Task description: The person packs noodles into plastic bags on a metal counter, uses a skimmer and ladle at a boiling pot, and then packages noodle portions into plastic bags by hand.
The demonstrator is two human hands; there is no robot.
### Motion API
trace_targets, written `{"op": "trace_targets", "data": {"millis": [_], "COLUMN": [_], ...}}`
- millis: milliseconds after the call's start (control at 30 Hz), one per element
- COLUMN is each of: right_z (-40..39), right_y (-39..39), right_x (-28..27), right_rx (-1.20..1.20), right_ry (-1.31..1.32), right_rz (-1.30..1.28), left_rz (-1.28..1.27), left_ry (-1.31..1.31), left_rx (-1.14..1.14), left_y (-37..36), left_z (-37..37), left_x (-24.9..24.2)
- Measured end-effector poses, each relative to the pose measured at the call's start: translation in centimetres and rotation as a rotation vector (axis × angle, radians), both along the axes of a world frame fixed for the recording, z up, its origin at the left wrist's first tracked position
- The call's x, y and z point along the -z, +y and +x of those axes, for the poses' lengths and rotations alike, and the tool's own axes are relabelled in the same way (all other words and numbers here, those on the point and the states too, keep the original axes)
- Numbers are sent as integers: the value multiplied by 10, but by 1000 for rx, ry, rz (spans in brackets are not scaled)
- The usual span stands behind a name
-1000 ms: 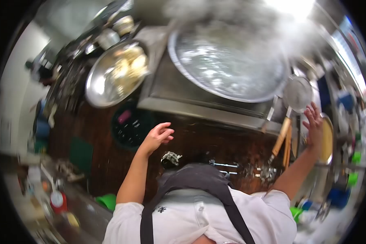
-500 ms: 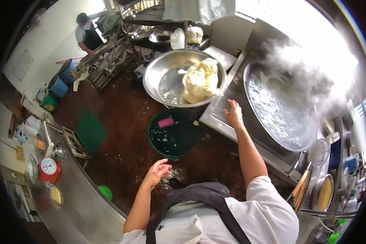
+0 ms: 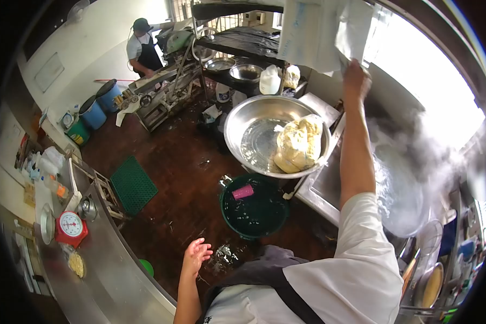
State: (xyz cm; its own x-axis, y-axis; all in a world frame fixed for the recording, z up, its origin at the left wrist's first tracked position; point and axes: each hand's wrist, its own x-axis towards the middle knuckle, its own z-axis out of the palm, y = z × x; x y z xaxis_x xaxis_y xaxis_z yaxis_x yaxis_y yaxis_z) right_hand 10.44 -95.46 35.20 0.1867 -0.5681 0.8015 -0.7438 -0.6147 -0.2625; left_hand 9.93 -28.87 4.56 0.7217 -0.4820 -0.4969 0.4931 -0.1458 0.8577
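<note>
At the upper right my right hand (image 3: 356,81) is raised with its fingers closed on the lower edge of a white cloth (image 3: 352,32). The cloth hangs in front of the rack, beside another white sheet with faint blue lettering (image 3: 302,38). Low in front of my body is my left hand (image 3: 196,257), fingers apart and holding nothing. Below my right arm stands a wide metal basin (image 3: 254,146) with a plastic bag of pale yellow contents (image 3: 299,143) in it. A dark green tub of water (image 3: 254,218) with a pink cup (image 3: 242,191) sits on the floor.
A large steaming pan (image 3: 397,194) is at my right on a metal stove. Along the left runs a metal counter (image 3: 113,259) with a red scale (image 3: 71,228). A co-worker (image 3: 144,48) stands at a machine in the back. A green mat (image 3: 134,185) lies on the floor.
My right hand has risen from beside the stove to the hanging cloth and closed on it. My left hand has dropped slightly. The view has shifted, so the basin appears farther right and lower.
</note>
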Motion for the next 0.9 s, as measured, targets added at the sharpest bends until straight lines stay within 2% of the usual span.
{"op": "trace_targets", "data": {"millis": [33,67,133,167,233,333,400,433,467,500,533,567,600,633,667,700,767,800,833,900], "right_z": [2,12,32,48,99,124,105,94,91,97,95,103,103,108,117,130,167,169,163,155], "right_y": [-27,-8,83,111,111,18,-22,-17,-15,-17,9,35,66,94,122,145,186,208,248,305], "right_x": [16,14,8,13,18,22,20,15,20,32,32,36,49,64,89,120,212,261,280,315], "right_rx": [-14,-108,-293,-555,-409,-218,-297,-389,-422,-329,-408,-495,-572,-657,-770,-911,-1393,-1233,-1385,-1630], "right_ry": [-194,-273,-437,-242,-161,-252,-198,-307,-338,-373,-387,-428,-448,-462,-438,-347,79,544,698,699], "right_rz": [-52,-41,-12,-235,-286,-410,-412,-486,-421,-379,-544,-572,-568,-537,-469,-367,-15,230,418,691], "left_rz": [13,27,59,42,25,25,5,5,4,22,46,28,71,169,208,326,353,415,477,562], "left_ry": [7,16,17,-13,-54,-164,-197,-188,-179,-141,-93,-106,-248,-419,-342,-477,-386,-388,-397,-435], "left_rx": [-9,-17,-35,-13,39,67,54,50,30,59,38,20,121,146,82,84,-126,-219,-297,-530], "left_y": [0,1,-12,-25,-55,-90,-103,-105,-106,-110,-110,-109,-103,-94,-86,-75,-47,-27,-6,47], "left_z": [2,6,19,29,50,72,83,81,80,80,79,75,74,67,60,54,34,16,1,-45], "left_x": [6,12,14,7,-13,-42,-48,-47,-46,-41,-32,-19,-21,-6,-12,-11,-12,-9,-7,26]}}
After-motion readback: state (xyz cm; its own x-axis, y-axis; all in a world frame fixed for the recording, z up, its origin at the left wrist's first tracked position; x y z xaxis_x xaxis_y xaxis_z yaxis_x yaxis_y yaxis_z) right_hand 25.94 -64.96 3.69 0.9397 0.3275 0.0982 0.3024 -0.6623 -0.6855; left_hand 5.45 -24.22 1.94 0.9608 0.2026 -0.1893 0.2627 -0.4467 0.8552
